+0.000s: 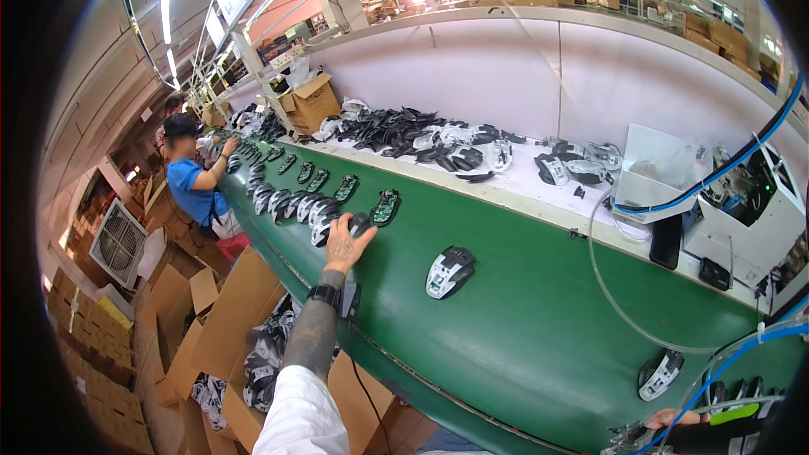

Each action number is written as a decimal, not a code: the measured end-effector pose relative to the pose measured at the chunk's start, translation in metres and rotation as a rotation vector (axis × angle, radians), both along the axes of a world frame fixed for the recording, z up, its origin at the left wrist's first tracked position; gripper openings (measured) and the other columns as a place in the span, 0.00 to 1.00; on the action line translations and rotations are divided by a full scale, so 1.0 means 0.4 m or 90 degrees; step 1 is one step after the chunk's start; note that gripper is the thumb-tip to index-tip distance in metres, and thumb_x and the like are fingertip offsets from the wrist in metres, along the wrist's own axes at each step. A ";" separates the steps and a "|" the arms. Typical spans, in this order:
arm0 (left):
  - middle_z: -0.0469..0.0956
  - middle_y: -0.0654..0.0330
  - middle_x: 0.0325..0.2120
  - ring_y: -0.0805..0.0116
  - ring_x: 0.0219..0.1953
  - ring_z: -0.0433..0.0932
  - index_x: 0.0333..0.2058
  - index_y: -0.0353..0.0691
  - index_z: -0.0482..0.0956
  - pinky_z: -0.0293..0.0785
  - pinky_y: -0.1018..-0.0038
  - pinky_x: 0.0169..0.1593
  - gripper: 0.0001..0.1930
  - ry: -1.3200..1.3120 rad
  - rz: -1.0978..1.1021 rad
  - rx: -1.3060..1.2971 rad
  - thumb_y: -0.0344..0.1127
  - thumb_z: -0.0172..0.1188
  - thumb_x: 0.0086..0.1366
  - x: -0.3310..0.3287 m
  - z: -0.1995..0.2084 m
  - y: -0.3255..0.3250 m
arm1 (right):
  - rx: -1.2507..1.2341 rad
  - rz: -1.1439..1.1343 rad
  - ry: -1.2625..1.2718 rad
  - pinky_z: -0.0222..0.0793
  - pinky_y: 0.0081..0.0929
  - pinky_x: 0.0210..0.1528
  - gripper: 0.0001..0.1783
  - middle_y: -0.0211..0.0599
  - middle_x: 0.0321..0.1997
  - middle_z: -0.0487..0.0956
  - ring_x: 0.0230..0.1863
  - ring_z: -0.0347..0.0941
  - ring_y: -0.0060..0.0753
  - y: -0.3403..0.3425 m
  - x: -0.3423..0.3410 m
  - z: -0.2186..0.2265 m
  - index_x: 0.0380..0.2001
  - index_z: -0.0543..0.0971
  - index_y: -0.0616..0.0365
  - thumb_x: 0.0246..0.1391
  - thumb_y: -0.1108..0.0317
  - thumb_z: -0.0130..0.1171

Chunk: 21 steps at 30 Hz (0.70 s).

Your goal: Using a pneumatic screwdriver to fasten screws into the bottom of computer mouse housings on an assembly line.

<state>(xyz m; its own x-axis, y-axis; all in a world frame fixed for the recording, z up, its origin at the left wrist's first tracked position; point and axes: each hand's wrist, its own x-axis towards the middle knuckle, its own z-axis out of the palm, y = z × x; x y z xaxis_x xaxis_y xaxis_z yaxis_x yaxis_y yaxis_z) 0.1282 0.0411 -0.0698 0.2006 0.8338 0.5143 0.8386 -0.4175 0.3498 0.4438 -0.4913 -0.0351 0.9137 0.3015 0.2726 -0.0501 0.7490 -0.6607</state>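
Note:
My left hand (345,248) reaches out over the green conveyor belt (522,303), its fingers and thumb closed round a dark, rounded mouse part (360,223). Just left of it stands a row of partly built computer mice (321,213), grey and black. A green circuit board (385,207) in a black mouse base lies right beyond my fingers, the nearest of a line of such boards. By itself in mid-belt rests an opened mouse (451,272) with a white and black inside. My right hand is not in view.
Another person (196,177) in blue works up the belt. At lower right a co-worker's hand (674,419) touches a metal fixture, near another mouse (660,374). Black shells (396,131) are heaped on the white ledge. A white machine (742,211), hoses and open cartons (240,312) stand around.

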 end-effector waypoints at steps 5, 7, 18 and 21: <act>0.67 0.47 0.44 0.51 0.47 0.69 0.48 0.39 0.69 0.68 0.64 0.49 0.35 0.054 0.043 -0.066 0.57 0.64 0.46 0.141 0.006 0.135 | 0.053 -0.021 0.181 0.66 0.26 0.28 0.30 0.46 0.37 0.71 0.30 0.69 0.36 -0.002 -0.017 0.024 0.46 0.67 0.60 0.44 0.53 0.62; 0.66 0.49 0.46 0.51 0.50 0.67 0.50 0.42 0.68 0.66 0.63 0.52 0.36 0.058 0.044 -0.124 0.59 0.63 0.46 0.195 0.001 0.160 | 0.127 -0.073 0.295 0.66 0.24 0.26 0.29 0.46 0.37 0.71 0.28 0.69 0.35 0.021 -0.039 0.049 0.46 0.67 0.60 0.45 0.52 0.61; 0.63 0.44 0.49 0.47 0.50 0.67 0.53 0.32 0.61 0.66 0.61 0.52 0.40 0.105 0.018 -0.111 0.56 0.59 0.49 0.213 -0.098 0.209 | 0.037 0.025 0.128 0.66 0.23 0.25 0.29 0.45 0.36 0.71 0.27 0.69 0.35 0.044 0.025 -0.021 0.45 0.67 0.61 0.45 0.52 0.61; 0.62 0.44 0.51 0.45 0.53 0.64 0.54 0.32 0.59 0.62 0.60 0.56 0.39 0.158 -0.025 -0.184 0.53 0.58 0.49 0.198 -0.093 0.230 | 0.043 0.047 0.135 0.66 0.23 0.24 0.29 0.45 0.36 0.71 0.27 0.69 0.35 0.039 0.034 -0.030 0.45 0.67 0.61 0.45 0.52 0.61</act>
